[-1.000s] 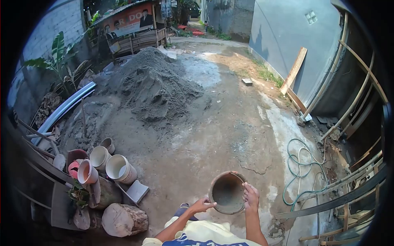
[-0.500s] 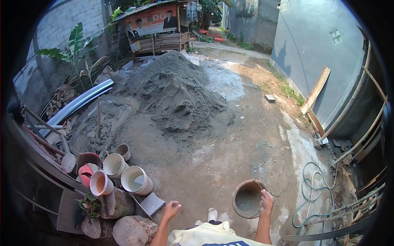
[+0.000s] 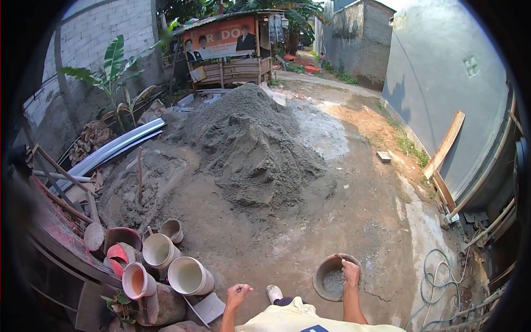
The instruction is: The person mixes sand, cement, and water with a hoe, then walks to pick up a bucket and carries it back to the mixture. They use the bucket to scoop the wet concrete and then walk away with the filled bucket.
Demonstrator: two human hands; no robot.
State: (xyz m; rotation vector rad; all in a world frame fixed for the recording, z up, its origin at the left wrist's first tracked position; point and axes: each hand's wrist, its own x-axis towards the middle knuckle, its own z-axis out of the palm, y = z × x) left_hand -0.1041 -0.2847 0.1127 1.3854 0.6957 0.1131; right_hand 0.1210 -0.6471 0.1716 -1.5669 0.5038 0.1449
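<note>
My right hand (image 3: 350, 273) is closed on the handle of a round dark bucket (image 3: 316, 282) at the lower right of centre. Grey material lies in the bottom of that bucket, which is at ground level beside my feet. My left hand (image 3: 239, 295) is raised at the lower middle with its fingers curled together; whatever it may hold is too small to make out. Near it on the left are a grey flat tool (image 3: 209, 308) and a white bucket (image 3: 207, 280) with pale liquid inside.
A big grey sand pile (image 3: 260, 149) fills the centre. More buckets (image 3: 159, 252) stand at the lower left by large stones (image 3: 160, 304). A block (image 3: 383, 157), a leaning plank (image 3: 446, 143) and a coiled hose (image 3: 437, 283) lie to the right.
The view has shifted, so the sand pile and buckets appear lower and mostly further right. The bucket under my right hand appears slightly left. One foot has come further forward into sight.
</note>
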